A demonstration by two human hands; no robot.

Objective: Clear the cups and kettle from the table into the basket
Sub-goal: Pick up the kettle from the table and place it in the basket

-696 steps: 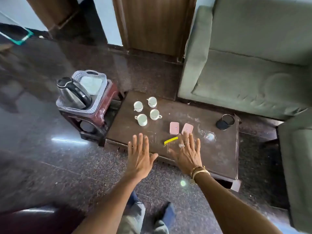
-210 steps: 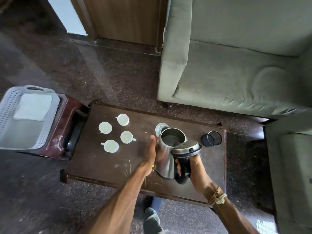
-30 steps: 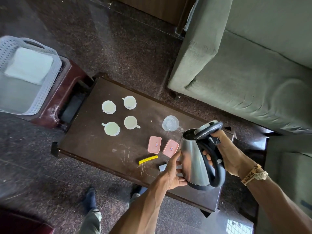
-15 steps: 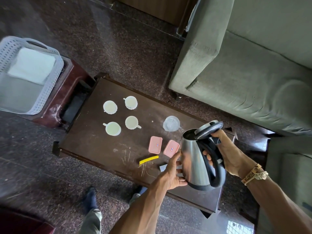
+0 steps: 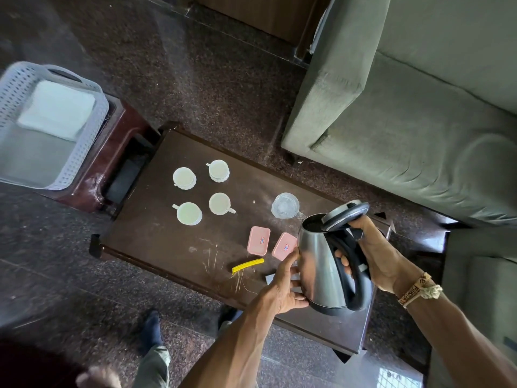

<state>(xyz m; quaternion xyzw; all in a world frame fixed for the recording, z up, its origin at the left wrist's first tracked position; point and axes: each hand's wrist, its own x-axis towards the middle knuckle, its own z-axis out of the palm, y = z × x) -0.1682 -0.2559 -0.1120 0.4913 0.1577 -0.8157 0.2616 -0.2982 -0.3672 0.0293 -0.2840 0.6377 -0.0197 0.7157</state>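
1. The right hand [image 5: 383, 256] has its fingers [image 5: 342, 261] wrapped tight around the black handle of the steel kettle [image 5: 321, 264], with the thumb up by the hinged lid, which stands open.
2. The left hand [image 5: 282, 289] is pressed flat against the kettle's side, fingers spread apart and cupping the metal rather than clamped on it.
3. The kettle is over the right end of the dark desk [image 5: 156, 242]; whether its base touches the surface cannot be told.
4. Four white cups [image 5: 184, 177] stand in a loose square on the left half of the desk, well apart from the kettle.
5. A clear glass [image 5: 285, 205] sits just beyond the kettle's spout.
6. Two pink boxes [image 5: 258, 240] lie side by side just left of the kettle, with a yellow strip [image 5: 247, 266] near them toward the front edge.
7. The grey basket [image 5: 95, 141] rests on a reddish stool [image 5: 112, 152] off the desk's left end, with a pale folded cloth [image 5: 56, 110] inside.
8. A green sofa [image 5: 419, 121] fills the far right.
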